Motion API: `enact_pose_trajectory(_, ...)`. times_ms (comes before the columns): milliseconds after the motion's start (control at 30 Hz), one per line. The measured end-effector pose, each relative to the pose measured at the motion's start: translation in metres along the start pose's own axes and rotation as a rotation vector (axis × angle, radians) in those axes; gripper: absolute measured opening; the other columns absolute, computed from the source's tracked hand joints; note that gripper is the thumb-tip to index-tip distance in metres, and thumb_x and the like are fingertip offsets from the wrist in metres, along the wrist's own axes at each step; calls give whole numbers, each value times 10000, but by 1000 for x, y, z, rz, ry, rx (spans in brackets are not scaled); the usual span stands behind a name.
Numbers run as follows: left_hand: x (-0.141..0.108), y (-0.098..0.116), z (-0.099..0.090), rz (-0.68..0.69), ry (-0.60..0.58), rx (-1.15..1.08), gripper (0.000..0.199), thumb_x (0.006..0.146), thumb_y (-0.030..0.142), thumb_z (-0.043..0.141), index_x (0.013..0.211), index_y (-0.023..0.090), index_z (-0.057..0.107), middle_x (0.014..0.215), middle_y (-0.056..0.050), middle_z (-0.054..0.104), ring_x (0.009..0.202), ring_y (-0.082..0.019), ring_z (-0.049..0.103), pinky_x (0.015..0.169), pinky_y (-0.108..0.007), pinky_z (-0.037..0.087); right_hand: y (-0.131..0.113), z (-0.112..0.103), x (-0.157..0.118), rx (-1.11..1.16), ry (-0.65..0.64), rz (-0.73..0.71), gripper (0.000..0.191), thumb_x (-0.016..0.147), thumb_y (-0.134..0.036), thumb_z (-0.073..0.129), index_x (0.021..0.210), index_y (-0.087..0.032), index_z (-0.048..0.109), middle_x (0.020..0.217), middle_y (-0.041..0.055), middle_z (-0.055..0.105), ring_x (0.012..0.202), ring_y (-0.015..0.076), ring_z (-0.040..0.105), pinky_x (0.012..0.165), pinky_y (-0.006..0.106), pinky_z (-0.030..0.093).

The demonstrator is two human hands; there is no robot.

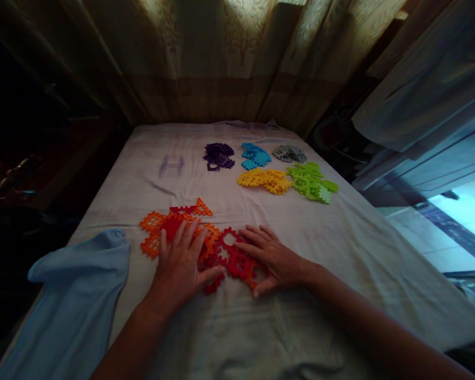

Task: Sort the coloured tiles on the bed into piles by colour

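Both my hands rest on a mixed pile of notched plastic building pieces at the near middle of the cloth. My left hand lies flat with fingers spread over the orange pieces and a red piece. My right hand is spread at the pile's right end, touching the red pieces. Between the hands, several red pieces overlap. A small orange triangular piece sits at the pile's far edge. Parts of the pile are hidden under my palms and fingers.
Beyond the pile lie sorted heaps: purple pieces, blue pieces, grey pieces, yellow pieces and lime green pieces. A light blue cloth drapes over the left edge. A curtain hangs behind.
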State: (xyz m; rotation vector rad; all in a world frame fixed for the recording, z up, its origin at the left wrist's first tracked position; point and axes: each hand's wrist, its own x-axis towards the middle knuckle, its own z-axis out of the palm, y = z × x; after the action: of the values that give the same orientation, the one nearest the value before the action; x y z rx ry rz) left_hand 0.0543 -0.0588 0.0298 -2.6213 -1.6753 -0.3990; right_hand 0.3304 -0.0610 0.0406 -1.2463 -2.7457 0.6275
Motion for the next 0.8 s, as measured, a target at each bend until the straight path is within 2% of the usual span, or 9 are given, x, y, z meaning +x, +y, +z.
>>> enact_pose_trajectory(67, -3, 3, 1, 36, -106, 14, 924, 741, 727, 603, 1482, 210, 412, 1576, -183, 346, 1448, -417, 292, 1139, -713, 97, 1, 5, 5, -19, 7, -21, 997, 736, -750, 637, 1542, -248, 334, 1619, 162, 246, 1491, 377, 187, 1188, 592, 99)
enact_pose_trajectory(167, 1, 1, 3, 2, -178, 34, 922, 762, 710, 588, 1508, 214, 368, 1585, -175, 332, 1462, -406, 269, 1138, -717, 116, 6, 9, 31, -33, 54, -68, 1006, 757, -756, 612, 1545, -202, 322, 1591, 193, 301, 1478, 376, 221, 1178, 601, 132)
enact_pose_trajectory(300, 22, -9, 5, -88, -75, 49, 743, 865, 611, 528, 1462, 179, 437, 1544, -181, 405, 1443, -374, 327, 1155, -663, 192, 17, 11, 73, -36, 197, -72, 993, 768, -744, 614, 1536, -180, 333, 1533, 192, 408, 1442, 354, 308, 1169, 579, 203)
enact_pose_trajectory(400, 35, -21, 8, -105, 6, -10, 662, 907, 558, 484, 1429, 151, 469, 1498, -193, 465, 1410, -358, 387, 1145, -619, 263, 27, 11, 92, 20, 382, 29, 836, 832, -670, 597, 1475, -162, 437, 1446, 190, 517, 1361, 329, 442, 1133, 524, 324)
enact_pose_trajectory(500, 37, -44, 6, -124, 139, -92, 592, 942, 517, 413, 1408, 158, 482, 1470, -171, 500, 1375, -318, 434, 1143, -551, 310, 36, 13, 92, 177, 598, 157, 533, 947, -511, 486, 1356, -179, 570, 1316, 149, 636, 1215, 268, 587, 1045, 439, 453)
enact_pose_trajectory(600, 30, -74, 2, -216, 229, -49, 578, 951, 504, 358, 1358, 131, 531, 1449, -192, 507, 1370, -346, 420, 1143, -561, 292, 40, 17, 78, 313, 762, 261, 387, 966, -409, 447, 1205, -198, 666, 1177, 108, 711, 1079, 226, 662, 961, 385, 520)
enact_pose_trajectory(700, 23, -97, 3, -378, 203, 35, 637, 949, 515, 310, 1331, 63, 545, 1425, -263, 495, 1344, -398, 429, 1101, -605, 316, 38, 20, 64, 323, 827, 279, 318, 941, -378, 500, 1123, -204, 696, 1082, 92, 735, 971, 208, 688, 896, 360, 548)
enact_pose_trajectory(800, 21, -99, 11, -450, 160, 48, 646, 954, 507, 283, 1355, 66, 529, 1423, -257, 500, 1333, -404, 441, 1082, -605, 342, 31, 20, 60, 197, 808, 174, 333, 905, -397, 579, 1149, -199, 687, 1126, 111, 717, 1036, 232, 663, 936, 391, 528)
